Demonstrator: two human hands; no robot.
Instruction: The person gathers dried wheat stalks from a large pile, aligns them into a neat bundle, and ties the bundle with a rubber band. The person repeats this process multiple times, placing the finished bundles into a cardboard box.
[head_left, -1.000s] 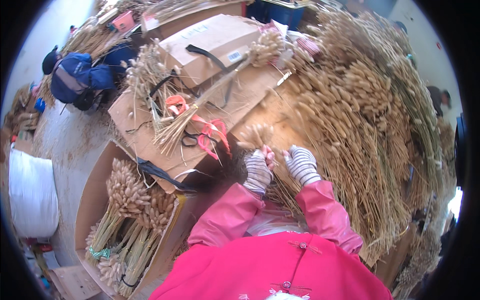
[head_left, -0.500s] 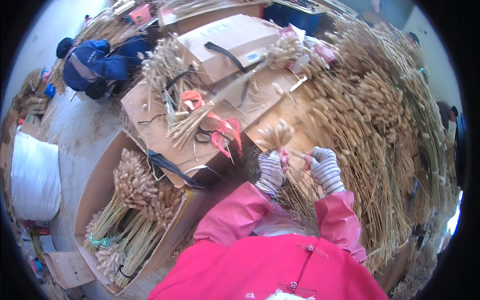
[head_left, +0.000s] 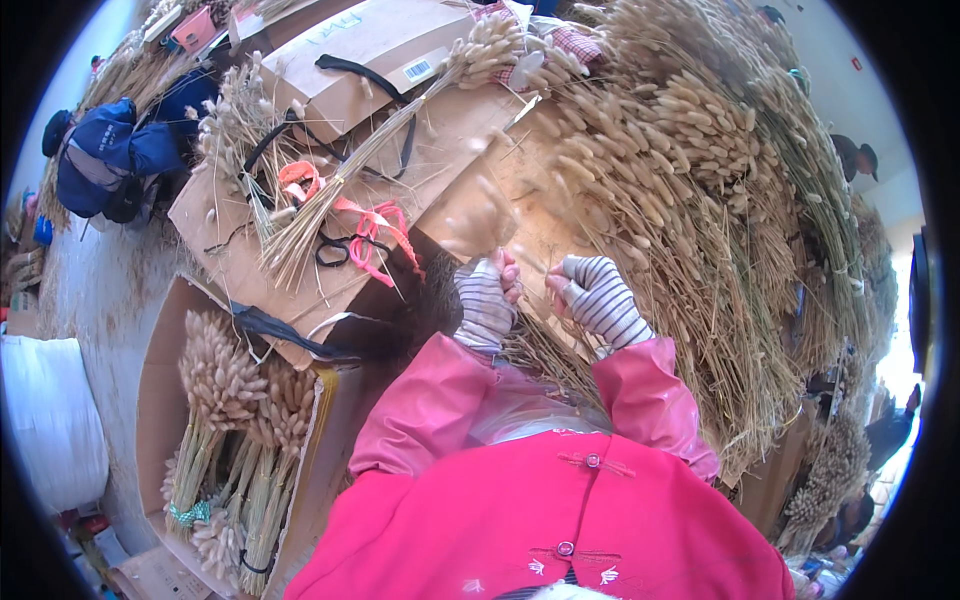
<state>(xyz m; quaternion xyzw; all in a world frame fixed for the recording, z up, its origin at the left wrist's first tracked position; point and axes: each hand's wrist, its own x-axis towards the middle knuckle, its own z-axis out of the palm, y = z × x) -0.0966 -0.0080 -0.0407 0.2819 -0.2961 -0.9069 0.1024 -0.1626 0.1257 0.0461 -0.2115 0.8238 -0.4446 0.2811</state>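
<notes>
My left hand [head_left: 486, 303], in a striped glove with bare fingertips, is closed around a small bunch of fluffy dried grass. The blurred heads [head_left: 474, 222] of the bunch stand out above the fist. A short gap to the right, my right hand [head_left: 602, 303] wears a matching glove, its fingertips pinched together. Whatever is in that pinch is too small and smeared to make out. Below and between both hands lie loose dry stems [head_left: 548, 352]. Beside my right hand spreads a large heap of dried grass [head_left: 690, 210] with fluffy heads.
Left of me an open carton [head_left: 160, 400] holds tied grass bundles [head_left: 222, 375]. On cardboard ahead lie a loose grass bunch [head_left: 320, 210], pink ribbon [head_left: 385, 235] and a black strap [head_left: 355, 68]. A closed carton [head_left: 350, 50] stands behind. A person in blue [head_left: 115, 155] bends at far left.
The view has shifted, so the surroundings sit further left. The grass heads above my left hand are now blurred. The stalk seen at my right fingertips before no longer shows clearly.
</notes>
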